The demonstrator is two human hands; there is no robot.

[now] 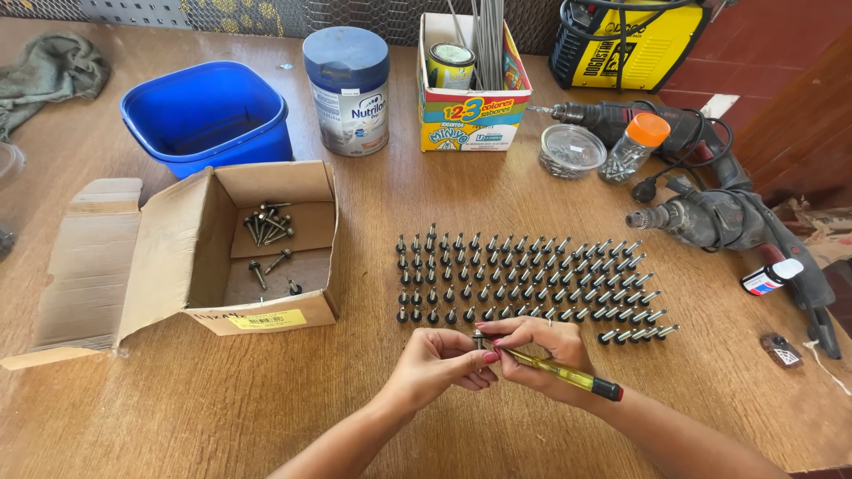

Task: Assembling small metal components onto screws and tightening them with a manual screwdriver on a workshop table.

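I had my left hand [441,357] pinching a screw [478,337] near the table's [266,408] front edge, steadying it while my right hand [539,348] gripped the yellow screwdriver [559,375], just below the rows of standing screws [524,277].

Near the front edge of the wooden surface [222,408], the left hand [439,359] pinches a screw [479,337] while the right hand [541,346] has its grip on a yellow-handled screwdriver [559,376]. Just beyond the hands stand rows of upright screws [524,275]. Left of those rows lies an open cardboard box [191,257] with loose screws [266,226] inside; behind the box sits a blue tub [209,115].
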